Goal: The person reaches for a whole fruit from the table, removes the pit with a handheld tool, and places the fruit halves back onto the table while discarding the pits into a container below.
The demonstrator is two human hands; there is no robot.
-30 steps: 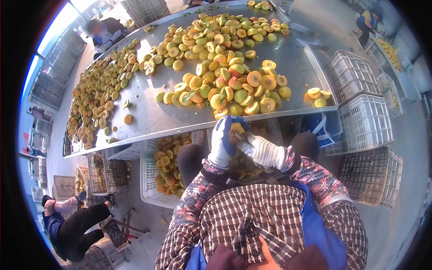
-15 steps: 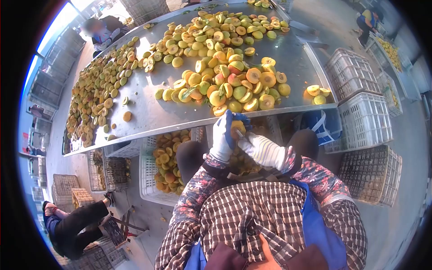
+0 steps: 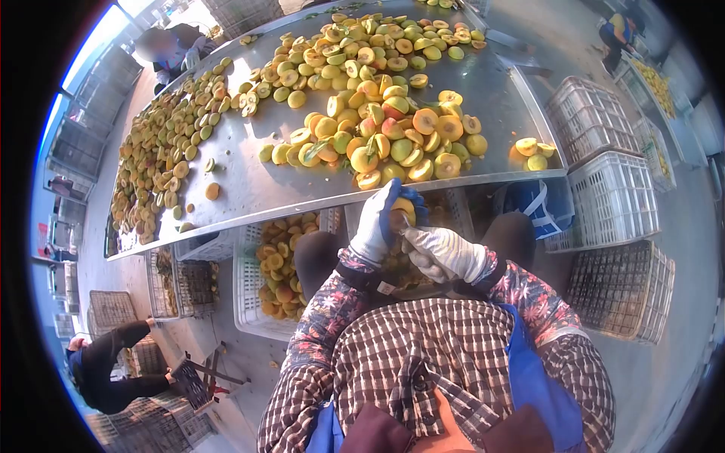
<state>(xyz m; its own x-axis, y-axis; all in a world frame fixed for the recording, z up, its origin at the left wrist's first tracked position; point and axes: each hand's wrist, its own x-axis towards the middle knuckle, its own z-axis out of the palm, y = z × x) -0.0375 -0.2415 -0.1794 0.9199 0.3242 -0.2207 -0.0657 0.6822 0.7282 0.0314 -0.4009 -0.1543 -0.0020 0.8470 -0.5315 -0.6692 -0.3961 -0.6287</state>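
My left hand [image 3: 380,223], in a white and blue glove, is closed around a peach half [image 3: 402,214] just in front of the table's near edge. Beside it on the right, my right hand [image 3: 444,252], in a striped white glove, is closed with its fingertips at the fruit; a small tool seems to show between them, too small to make out. Beyond both hands a pile of halved peaches [image 3: 393,128] lies on the metal table [image 3: 249,170]. Below my hands is a container of fruit, partly hidden by them.
White crate [image 3: 249,291] of peach halves left of my knees. Blue bag [image 3: 540,208] under the table's right end. Stacked crates [image 3: 612,198] at right. One person [image 3: 170,49] stands across the table; another person's legs [image 3: 113,362] show at lower left.
My right hand has turned and its fingers have shifted against the fruit. The fruit in my left hand is tilted differently. At lower left the person's legs have moved; the person across the table has shifted.
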